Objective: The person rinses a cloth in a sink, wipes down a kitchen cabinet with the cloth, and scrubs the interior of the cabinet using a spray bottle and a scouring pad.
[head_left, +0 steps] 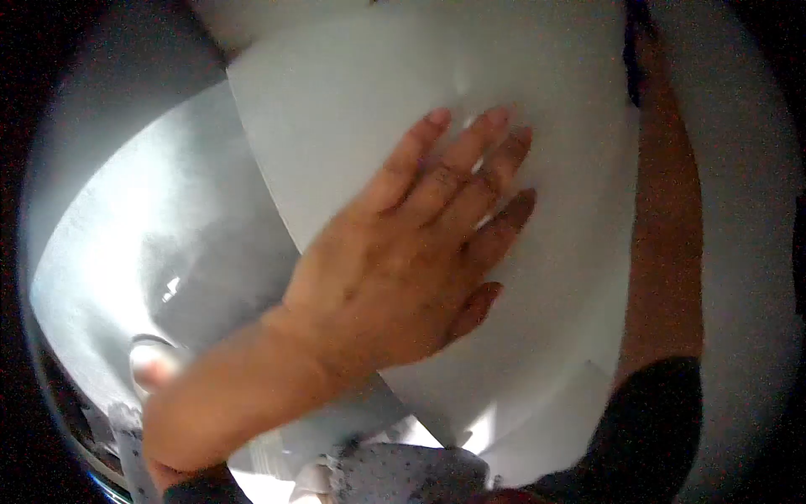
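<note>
My left hand (395, 244) lies palm down on a large pale sheet or panel (327, 109), whose material I cannot tell. Its fingers are stretched out and a little apart, and nothing shows in them. Small bright marks glint on the pale surface between the fingers. Along the right side, my right forearm (667, 227) reaches up to the top edge of the view. The right hand is lost in the dark there, so its fingers are hidden. Beside that wrist runs a narrow dark blue strip (633, 63); whether it is held or worn is unclear.
Left of the sheet's straight edge is a shiny grey surface (117, 227) with a bright glare. Grey dotted fabric (411, 466) shows at the bottom. A small whitish rounded thing (151, 365) sits near my left forearm. The view's borders are dark.
</note>
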The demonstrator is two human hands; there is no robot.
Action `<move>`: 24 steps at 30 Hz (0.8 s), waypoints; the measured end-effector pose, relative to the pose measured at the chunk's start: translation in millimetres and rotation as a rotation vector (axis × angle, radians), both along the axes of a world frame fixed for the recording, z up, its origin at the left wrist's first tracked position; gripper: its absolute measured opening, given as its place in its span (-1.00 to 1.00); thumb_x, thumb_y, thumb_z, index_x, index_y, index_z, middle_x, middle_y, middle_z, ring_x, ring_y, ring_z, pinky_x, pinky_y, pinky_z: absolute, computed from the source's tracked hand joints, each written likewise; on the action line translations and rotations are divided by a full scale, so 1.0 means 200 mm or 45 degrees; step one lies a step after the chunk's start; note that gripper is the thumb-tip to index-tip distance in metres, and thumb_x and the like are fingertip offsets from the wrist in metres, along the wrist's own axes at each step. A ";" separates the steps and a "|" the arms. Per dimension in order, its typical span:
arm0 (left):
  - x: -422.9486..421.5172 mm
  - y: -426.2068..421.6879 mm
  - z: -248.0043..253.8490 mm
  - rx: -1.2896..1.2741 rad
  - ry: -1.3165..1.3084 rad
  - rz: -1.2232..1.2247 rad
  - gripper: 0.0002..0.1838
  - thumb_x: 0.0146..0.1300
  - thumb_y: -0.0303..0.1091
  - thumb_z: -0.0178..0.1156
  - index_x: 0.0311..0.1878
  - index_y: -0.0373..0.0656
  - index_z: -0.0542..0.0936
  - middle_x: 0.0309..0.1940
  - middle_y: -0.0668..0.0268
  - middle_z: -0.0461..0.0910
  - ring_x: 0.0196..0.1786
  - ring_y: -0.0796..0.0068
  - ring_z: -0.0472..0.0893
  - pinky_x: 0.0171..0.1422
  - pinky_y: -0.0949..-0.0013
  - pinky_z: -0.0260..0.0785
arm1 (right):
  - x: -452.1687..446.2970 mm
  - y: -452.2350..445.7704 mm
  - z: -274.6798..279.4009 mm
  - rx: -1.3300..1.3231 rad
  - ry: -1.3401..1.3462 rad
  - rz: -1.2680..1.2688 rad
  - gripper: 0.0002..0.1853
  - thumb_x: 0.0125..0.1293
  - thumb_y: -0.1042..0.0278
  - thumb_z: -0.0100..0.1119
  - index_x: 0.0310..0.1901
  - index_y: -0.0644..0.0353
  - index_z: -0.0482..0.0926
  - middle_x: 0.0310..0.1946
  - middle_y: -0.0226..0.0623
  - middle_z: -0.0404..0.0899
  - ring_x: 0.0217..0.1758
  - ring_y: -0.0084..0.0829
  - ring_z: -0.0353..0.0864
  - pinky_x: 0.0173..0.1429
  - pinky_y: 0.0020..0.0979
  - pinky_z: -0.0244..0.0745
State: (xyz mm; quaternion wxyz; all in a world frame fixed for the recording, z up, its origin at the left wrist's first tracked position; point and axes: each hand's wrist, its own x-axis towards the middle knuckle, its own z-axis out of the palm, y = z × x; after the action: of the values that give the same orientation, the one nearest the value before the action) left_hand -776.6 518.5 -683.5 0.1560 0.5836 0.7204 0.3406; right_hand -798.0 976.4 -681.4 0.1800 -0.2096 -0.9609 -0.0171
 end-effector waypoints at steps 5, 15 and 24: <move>0.05 -0.04 0.02 0.035 0.097 -0.004 -0.36 -0.03 -0.03 0.18 0.17 -0.02 0.39 0.32 0.10 0.13 0.40 0.06 0.04 0.45 -0.02 -0.21 | 0.06 -0.08 -0.01 -0.042 0.056 0.037 -0.50 0.23 0.20 0.02 0.20 0.10 0.31 0.15 -0.15 0.36 0.21 -0.18 0.32 0.28 -0.29 0.18; 0.44 -0.17 0.08 0.062 0.050 0.032 -0.39 -0.02 -0.05 0.17 0.15 -0.02 0.41 0.33 0.09 0.10 0.41 0.05 0.01 0.46 0.01 -0.24 | 0.58 -0.27 0.04 -0.104 0.058 0.312 -0.52 0.19 0.27 0.04 0.17 0.11 0.33 0.10 -0.19 0.41 0.14 -0.28 0.38 0.22 -0.31 0.25; 0.48 0.00 -0.13 -0.005 0.050 -0.007 -0.34 -0.03 -0.03 0.18 0.19 -0.01 0.37 0.35 0.05 0.04 0.41 0.03 -0.01 0.46 0.01 -0.26 | 0.50 -0.09 -0.05 -0.012 0.103 0.122 -0.53 0.17 0.29 0.05 0.15 0.11 0.35 0.07 -0.21 0.42 0.11 -0.30 0.39 0.20 -0.32 0.27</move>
State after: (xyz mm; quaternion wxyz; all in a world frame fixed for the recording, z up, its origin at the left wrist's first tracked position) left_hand -681.0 518.3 -709.5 0.1439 0.5920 0.7223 0.3273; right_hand -697.6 958.7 -692.0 0.2181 -0.1646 -0.9619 0.0046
